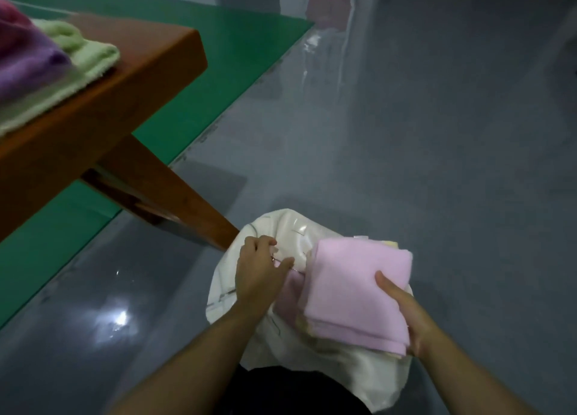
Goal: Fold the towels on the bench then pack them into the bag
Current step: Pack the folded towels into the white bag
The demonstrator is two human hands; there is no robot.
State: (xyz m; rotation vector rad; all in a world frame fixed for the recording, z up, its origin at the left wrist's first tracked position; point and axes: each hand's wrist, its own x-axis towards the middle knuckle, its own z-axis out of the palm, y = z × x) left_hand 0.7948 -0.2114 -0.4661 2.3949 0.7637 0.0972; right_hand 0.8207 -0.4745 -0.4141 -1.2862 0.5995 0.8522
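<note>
A cream-white bag (352, 368) sits on the grey floor beside the bench leg. My left hand (257, 274) grips the bag's rim and holds its mouth apart. My right hand (406, 314) holds a folded pink towel (352, 290) over the bag's mouth, thumb on top. A pale yellow towel edge (390, 244) shows just behind the pink one. On the brown wooden bench (125, 102) at the upper left lie a purple towel (28, 62) and a light green towel (81, 55).
The bench leg (175, 196) slants down to the floor right next to the bag. A green floor strip (234, 55) runs under the bench. Shiny grey floor (437, 133) spreads to the right. My dark-clothed knee (281, 389) is at the bottom.
</note>
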